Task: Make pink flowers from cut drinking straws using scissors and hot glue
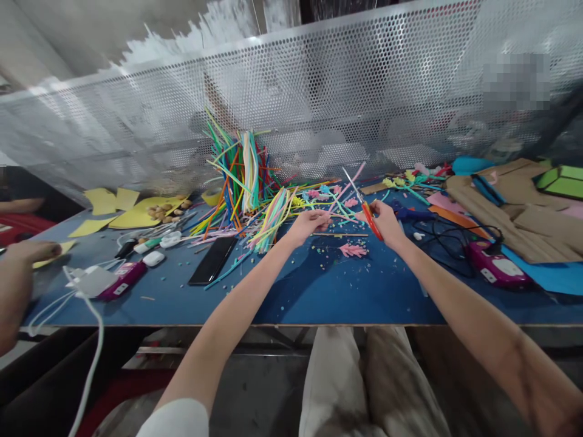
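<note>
Head cam: left hand (310, 226) pinches pink pipe cleaner (337, 198), prolly to steady it; right hand (385, 223) grips scissors (372, 221) aimed 11 o'clock.

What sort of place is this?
Maybe a craft workshop: bundles of colourful fuzzy stems and yellow paper sit on a blue table, and the right hand holds red-handled scissors.

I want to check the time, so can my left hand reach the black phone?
Likely yes: the black phone looks mostly uncovered, though the left hand appears busy with a pink strand.
</note>
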Demonstrator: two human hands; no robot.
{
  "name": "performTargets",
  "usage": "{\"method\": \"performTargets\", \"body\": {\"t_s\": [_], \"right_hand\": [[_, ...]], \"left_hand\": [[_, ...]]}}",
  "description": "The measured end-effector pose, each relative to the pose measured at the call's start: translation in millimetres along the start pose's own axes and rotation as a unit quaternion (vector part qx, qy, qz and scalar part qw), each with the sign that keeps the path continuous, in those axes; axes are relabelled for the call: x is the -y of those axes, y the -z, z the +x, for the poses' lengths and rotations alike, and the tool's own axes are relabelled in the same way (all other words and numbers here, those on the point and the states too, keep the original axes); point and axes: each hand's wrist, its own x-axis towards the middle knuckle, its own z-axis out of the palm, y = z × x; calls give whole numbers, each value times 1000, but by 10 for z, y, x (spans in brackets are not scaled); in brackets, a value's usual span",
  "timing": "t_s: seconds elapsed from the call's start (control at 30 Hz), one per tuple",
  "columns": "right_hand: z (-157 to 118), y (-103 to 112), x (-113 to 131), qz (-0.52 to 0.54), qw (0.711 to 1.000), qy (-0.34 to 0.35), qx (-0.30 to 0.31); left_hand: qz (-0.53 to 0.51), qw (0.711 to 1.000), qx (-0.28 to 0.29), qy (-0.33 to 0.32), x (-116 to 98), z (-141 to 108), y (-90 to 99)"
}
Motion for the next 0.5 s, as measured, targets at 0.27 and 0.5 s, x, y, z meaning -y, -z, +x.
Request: {"method": "performTargets", "body": {"t_s": [0.27,0.5], "right_hand": [[-96,61,84,-99,992,16,70],[-120,159,119,-183,971,9,155]], "left_hand": [[-188,981,-44,13,-43,-100,76],[-168,986,-6,-23,-13,-117,67]]}}
